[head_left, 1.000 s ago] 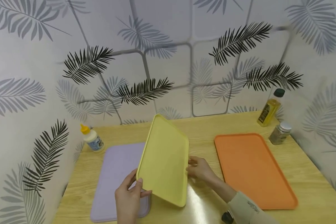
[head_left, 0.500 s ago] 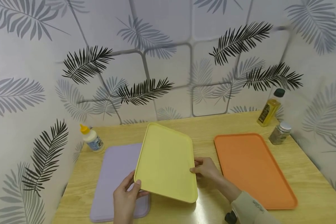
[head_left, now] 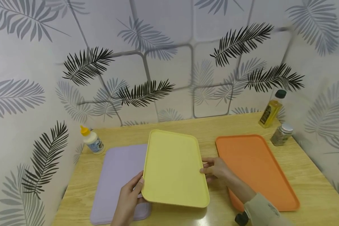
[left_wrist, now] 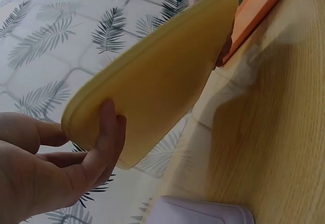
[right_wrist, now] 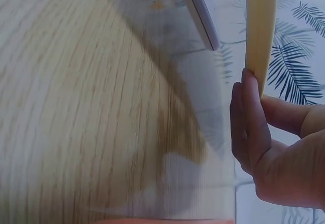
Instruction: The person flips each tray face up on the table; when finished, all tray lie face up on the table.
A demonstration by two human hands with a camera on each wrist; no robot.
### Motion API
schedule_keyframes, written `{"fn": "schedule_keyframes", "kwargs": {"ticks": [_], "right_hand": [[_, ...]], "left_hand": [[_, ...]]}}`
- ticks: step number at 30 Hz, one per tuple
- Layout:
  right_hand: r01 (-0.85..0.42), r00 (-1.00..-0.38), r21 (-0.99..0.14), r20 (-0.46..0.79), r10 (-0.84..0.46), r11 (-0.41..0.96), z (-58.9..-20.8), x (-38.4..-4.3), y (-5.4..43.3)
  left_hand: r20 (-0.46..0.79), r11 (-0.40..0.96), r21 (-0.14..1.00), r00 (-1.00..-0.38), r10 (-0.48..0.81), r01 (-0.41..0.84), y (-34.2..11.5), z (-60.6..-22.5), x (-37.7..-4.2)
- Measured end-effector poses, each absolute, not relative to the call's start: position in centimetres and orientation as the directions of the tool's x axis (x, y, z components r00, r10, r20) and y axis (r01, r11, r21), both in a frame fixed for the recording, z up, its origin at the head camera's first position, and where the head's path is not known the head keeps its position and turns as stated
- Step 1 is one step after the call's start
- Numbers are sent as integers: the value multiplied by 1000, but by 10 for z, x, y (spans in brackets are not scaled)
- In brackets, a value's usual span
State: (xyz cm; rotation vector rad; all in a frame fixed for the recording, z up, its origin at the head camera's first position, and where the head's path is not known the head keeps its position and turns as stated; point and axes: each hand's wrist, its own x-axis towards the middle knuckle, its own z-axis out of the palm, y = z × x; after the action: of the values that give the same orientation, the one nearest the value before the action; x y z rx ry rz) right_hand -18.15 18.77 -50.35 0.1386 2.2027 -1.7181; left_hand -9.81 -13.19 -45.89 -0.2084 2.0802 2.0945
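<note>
A yellow rectangular tray (head_left: pixel 173 168) is held up over the table between both hands, its inner face toward the head camera. My left hand (head_left: pixel 131 194) grips its left edge near the front corner, thumb on the rim and fingers underneath, as the left wrist view shows on the tray's underside (left_wrist: pixel 162 76). The right hand (head_left: pixel 216 169) pinches the right edge about midway, with the fingers below and the thumb at the rim; in the right wrist view that hand (right_wrist: pixel 274 148) has the tray's edge (right_wrist: pixel 260 31) between thumb and fingers. The tray overlaps part of a purple tray in the head view.
The purple tray (head_left: pixel 117 179) lies on the wooden table (head_left: pixel 79 188) at left, an orange tray (head_left: pixel 257 169) at right. A white glue bottle (head_left: pixel 92 140) with a yellow cap stands back left. An oil bottle (head_left: pixel 270 110) and a spice jar (head_left: pixel 282 134) stand back right, near the patterned wall (head_left: pixel 169 69).
The yellow tray has turned from steeply tilted to nearly level, its right side swinging right and its far edge dropping. The right hand has moved right with it; both hands keep their hold.
</note>
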Motion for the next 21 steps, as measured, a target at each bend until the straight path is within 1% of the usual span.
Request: {"fn": "schedule_keyframes", "kwargs": {"ticks": [4,9,13,17,21], "right_hand": [[279,-937,-926,-321,-140,255,-503,-179,194],[263,-940,-932,-306,-151,251,-502,-177,200],[250,-941,-935,-296,-164,249,-502,-176,203],[231,-944,-937,-281,-171,263,-501,-173,206],[223,-949,-933,-274,-154,283,-499,-171,209]], "left_hand": [[-245,19,969,-967,69,-244,-136,-464,-110],[-268,95,961,-957,110,-258,-138,-470,-125],[-268,159,955,-959,93,-252,-137,-477,-138],[-265,179,952,-962,68,-249,-136,-484,-149],[-268,191,950,-958,105,-245,-135,-489,-157]]}}
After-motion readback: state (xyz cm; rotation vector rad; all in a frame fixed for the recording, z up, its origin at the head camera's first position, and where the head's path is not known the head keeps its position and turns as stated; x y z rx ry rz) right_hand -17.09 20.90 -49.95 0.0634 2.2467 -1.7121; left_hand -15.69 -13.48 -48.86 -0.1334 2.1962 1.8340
